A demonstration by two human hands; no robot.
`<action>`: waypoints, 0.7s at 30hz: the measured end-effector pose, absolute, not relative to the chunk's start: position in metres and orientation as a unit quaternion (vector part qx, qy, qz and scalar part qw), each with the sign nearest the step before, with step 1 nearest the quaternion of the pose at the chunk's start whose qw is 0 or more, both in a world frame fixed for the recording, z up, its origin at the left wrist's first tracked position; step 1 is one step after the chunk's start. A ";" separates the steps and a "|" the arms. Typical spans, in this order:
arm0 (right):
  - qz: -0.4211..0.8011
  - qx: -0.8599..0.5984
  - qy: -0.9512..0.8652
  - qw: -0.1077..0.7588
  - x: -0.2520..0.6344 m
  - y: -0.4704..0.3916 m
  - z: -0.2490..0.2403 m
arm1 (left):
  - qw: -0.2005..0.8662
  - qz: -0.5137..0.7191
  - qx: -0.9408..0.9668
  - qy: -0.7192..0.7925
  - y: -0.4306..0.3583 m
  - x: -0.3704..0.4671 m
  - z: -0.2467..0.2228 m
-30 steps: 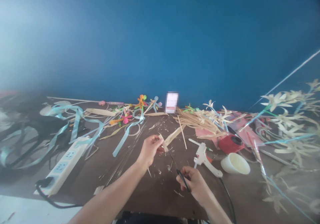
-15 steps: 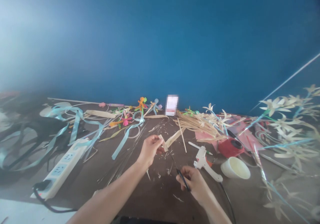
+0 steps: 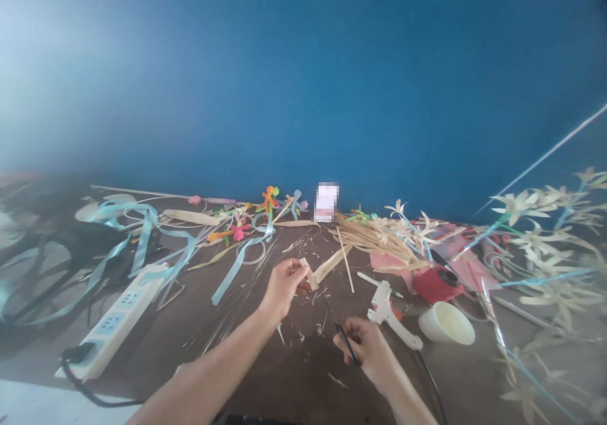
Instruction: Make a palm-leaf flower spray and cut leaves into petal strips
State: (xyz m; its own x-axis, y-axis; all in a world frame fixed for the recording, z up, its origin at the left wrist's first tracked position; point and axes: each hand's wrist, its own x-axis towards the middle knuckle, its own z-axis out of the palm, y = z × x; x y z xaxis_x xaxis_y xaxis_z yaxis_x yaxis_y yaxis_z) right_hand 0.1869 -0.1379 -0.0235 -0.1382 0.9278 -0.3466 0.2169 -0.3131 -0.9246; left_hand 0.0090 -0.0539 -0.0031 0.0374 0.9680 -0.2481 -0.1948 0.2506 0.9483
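My left hand [image 3: 283,286] pinches a short, pale, flat strip [image 3: 310,276], perhaps dried husk, between thumb and fingers. My right hand [image 3: 364,344] is closed on the black handles of a pair of scissors [image 3: 349,347]. Their thin blades point up and left, the tips close to the lower end of the strip; whether they touch it I cannot tell. Behind the strip lies a longer tan strip [image 3: 332,264]. Small pale clippings [image 3: 300,335] are scattered on the dark tabletop [image 3: 265,381] below the hands.
Right of my right hand lie a white glue gun [image 3: 391,314], a white cup [image 3: 446,324] and a red roll [image 3: 437,283]. Pale artificial flowers [image 3: 545,248] spread at far right. A power strip [image 3: 114,324] and blue ribbon [image 3: 237,264] lie left. Tan strips [image 3: 379,241] are piled behind.
The scissors' handles have drawn together in my right hand, which has barely shifted. My left hand keeps its hold on the strip. The view has tilted slightly upward.
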 end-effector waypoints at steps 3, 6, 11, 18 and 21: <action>0.577 -0.569 -0.489 0.321 0.187 -0.138 -0.029 | 0.609 0.479 0.382 0.503 -0.054 0.008 -0.003; 0.582 -0.565 -0.486 0.326 0.187 -0.138 -0.032 | 0.606 0.483 0.383 0.503 -0.054 0.008 -0.002; 0.575 -0.575 -0.485 0.321 0.185 -0.137 -0.023 | 0.614 0.478 0.380 0.500 -0.057 0.007 0.003; 0.556 -0.585 -0.493 0.325 0.187 -0.133 -0.029 | 0.679 0.422 0.359 0.482 -0.062 0.007 0.007; 0.564 -0.576 -0.489 0.332 0.188 -0.134 -0.035 | 0.673 0.420 0.367 0.486 -0.063 0.008 0.005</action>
State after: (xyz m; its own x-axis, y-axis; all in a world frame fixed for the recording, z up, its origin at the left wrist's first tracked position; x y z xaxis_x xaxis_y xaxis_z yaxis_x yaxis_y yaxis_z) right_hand 0.1882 -0.1342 -0.0350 -0.1151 0.9385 -0.3254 0.1900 -0.3008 -0.9346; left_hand 0.0077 -0.0627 0.0051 0.1743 0.9217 -0.3464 -0.2083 0.3784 0.9019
